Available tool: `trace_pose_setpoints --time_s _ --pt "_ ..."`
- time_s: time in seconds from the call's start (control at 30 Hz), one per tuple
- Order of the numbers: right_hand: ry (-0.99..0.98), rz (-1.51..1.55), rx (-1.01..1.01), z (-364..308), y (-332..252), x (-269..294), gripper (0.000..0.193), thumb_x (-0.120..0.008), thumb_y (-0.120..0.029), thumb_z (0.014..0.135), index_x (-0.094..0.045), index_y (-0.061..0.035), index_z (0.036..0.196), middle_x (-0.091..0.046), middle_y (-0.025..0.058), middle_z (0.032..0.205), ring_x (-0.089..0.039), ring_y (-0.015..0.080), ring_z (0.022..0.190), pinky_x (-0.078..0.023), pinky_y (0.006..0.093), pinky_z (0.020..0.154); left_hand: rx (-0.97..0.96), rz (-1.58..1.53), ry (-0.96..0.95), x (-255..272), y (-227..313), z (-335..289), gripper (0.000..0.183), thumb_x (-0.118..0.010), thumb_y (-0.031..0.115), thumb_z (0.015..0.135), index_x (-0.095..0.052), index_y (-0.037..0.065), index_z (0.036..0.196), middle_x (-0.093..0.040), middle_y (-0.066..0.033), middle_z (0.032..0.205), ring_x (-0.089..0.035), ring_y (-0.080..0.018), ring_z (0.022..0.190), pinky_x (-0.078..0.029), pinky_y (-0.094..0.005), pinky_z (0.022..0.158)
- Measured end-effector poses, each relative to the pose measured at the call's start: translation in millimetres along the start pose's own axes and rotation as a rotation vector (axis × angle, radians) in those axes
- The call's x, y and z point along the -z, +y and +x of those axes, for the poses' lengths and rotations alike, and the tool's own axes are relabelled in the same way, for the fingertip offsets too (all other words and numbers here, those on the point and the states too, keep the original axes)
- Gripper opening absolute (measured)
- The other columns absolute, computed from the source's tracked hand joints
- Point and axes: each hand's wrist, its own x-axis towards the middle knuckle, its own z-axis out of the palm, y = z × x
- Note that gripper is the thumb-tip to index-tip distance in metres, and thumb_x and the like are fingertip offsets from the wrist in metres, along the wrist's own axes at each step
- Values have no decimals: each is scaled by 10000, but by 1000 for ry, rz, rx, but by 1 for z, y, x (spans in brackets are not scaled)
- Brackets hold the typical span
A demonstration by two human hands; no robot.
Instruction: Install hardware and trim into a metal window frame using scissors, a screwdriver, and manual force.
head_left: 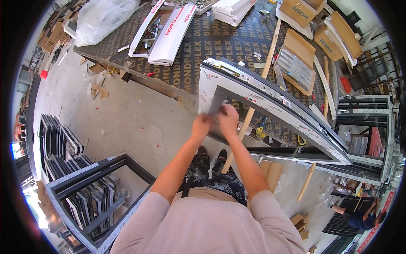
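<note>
A dark window frame (270, 103) with white printed protective film lies on wooden strips at the table's near edge. Metal hardware (253, 82) runs along its far side. Both my hands are at its near left corner. My left hand (202, 125) is closed and slightly blurred, against the outer side of the corner. My right hand (228, 120) is curled close beside it, at the inner edge of the frame. Whatever the fingertips pinch is hidden by the hands.
On the dark printed table (190, 76) lie long white boxes (172, 36), an open carton of wrapped metal parts (296, 63) and a plastic bag (103, 21). Frames are stacked at left (63, 139) and right (368, 110). Another person (361, 220) is at the lower right.
</note>
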Motion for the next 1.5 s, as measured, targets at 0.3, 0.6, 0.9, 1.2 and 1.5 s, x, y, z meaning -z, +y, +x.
trace_pose_setpoints --time_s 0.3,0.6,0.9,1.2,1.5 --pt "-535 -644 415 28 -3 32 121 -565 -103 768 -678 -112 810 -605 78 752 -611 295 774 -516 402 672 65 -112 -21 -4 18 -13 174 -550 178 933 -520 13 980 -613 -73 851 -618 -152 765 -489 -267 681" --pt "-970 -713 70 41 -18 35 227 -602 -160 802 -643 -120 1021 -672 147 924 -656 322 855 -528 413 710 153 -22 -111 3 21 -30 238 -537 237 943 -552 32 1062 -637 -44 902 -616 -138 797 -484 -279 709" --pt "-311 268 -733 -107 -12 261 151 -617 -77 861 -637 22 974 -637 44 770 -574 89 644 -462 222 559 -439 -128 296 16 177 -16 340 -493 340 963 -615 28 1019 -598 -15 865 -511 -100 762 -439 -264 700" --pt "241 347 -1081 -158 85 421 253 -588 -180 878 -602 -3 1058 -662 114 877 -647 161 722 -547 259 611 -400 -442 -67 12 213 1 403 -392 300 986 -510 34 1264 -582 -79 1238 -553 -218 1128 -419 -361 986" --pt "-285 662 -1256 -170 141 426 557 -463 -403 938 -390 -7 1322 -566 200 1205 -585 382 1029 -493 465 906 -310 -491 -298 87 149 -92 536 -365 461 944 -567 8 1146 -612 -142 1137 -550 -278 1116 -431 -421 976"
